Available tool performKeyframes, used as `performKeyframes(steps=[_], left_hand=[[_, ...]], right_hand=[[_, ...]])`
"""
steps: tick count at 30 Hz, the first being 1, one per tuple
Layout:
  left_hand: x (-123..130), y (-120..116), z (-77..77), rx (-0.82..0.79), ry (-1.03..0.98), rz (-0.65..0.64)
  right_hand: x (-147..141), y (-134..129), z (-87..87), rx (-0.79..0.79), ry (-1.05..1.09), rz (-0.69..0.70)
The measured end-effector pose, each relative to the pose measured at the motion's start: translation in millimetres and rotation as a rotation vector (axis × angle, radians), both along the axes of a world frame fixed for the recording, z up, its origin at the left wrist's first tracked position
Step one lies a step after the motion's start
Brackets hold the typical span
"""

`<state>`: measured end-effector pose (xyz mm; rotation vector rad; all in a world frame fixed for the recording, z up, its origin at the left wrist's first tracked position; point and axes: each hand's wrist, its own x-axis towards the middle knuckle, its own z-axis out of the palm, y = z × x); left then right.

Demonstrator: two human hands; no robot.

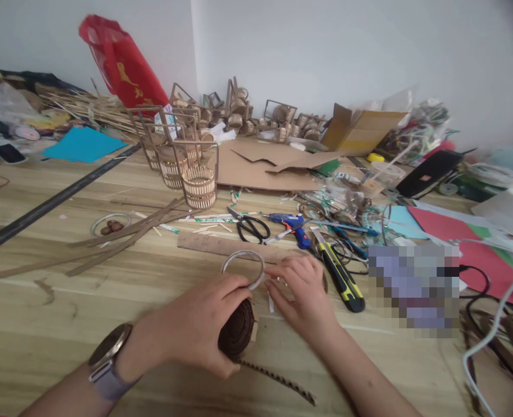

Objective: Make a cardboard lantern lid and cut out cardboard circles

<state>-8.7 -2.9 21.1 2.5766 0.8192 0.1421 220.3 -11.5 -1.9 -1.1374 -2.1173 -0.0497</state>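
Observation:
My left hand (195,324) is closed around a dark brown coil of corrugated cardboard strip (238,330). The strip's loose end runs out over the table toward the lower right. Just beyond the coil is a thin, pale ring that looks like a roll of tape (226,263), and the left fingertips come close to its lower edge. With fingers bent, my right hand (302,295) pinches at the right rim of that roll; the exact grip is partly hidden. Behind both hands lies a flat brown strip (204,242). A small white scrap (271,302) shows below the right fingertips.
Beyond the hands lie black scissors (253,227), a blue glue gun (297,226) and a yellow-black utility knife (341,275). Small slatted buckets (199,188) with handle frames stand farther back, beside cardboard (278,174). Brown strips (126,234) lie left; cables (495,318) lie right.

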Motion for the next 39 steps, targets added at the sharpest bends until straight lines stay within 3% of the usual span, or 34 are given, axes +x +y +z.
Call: performKeyframes(steps=[7,19,26,35,39], left_hand=[[2.0,-2.8,-0.8,0.025,0.008,0.067],[9.9,-7.8,-4.7,0.064,-0.043,0.065],[12.9,-10.8,-4.1,0.021,-0.098,0.102],[19.0,-15.6,-12.4,0.067,-0.167,0.131],[19.0,-17.1,-14.3,0.057,-0.233,0.135]], right_hand=[[-6.9,-3.6,0.5,0.013,-0.05,-0.061],[-15.2,-6.7,-1.1,-0.042,-0.189,-0.179],[-16.6,-7.8,-2.9,-0.016,-0.109,-0.24],[-16.9,-0.1,-2.2,-0.278,0.479,-0.121],[-9.4,6.5,-5.4,-0.415,0.743,-0.134]])
